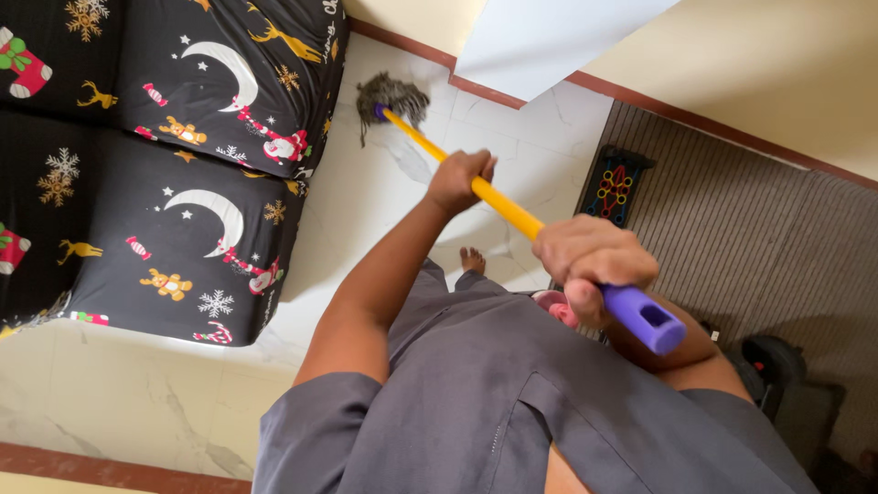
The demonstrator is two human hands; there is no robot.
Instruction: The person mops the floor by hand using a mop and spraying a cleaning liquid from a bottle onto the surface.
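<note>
1. Two hands gripped one mop (512,210), spaced apart along its yellow handle so the upper hand could steer while the lower one pressed the head down.
2. Left hand (460,178) sat partway down the handle, its fingers (483,170) wrapped tight around the pole.
3. Right hand (594,256) held the top, just below the purple end cap (647,319), with its fingers (585,274) curled shut around the pole.
4. Grey mop strands (391,96) rested on the floor (366,192) in the far corner, just beside the sofa (174,165) and near the wall's red-brown skirting (412,46); the handle slanted back from there toward the person's chest.
5. One bare foot (472,260) stood on the pale marbled tiles, between the sofa and a striped grey mat (732,229).
6. Dark sofa cushions carried a holiday print of moons, reindeer and stockings.
7. Cream walls closed in the room, a black board with coloured markings (611,187) lay on the mat's edge, and a dark object, too blurred to identify, sat at lower right.
</note>
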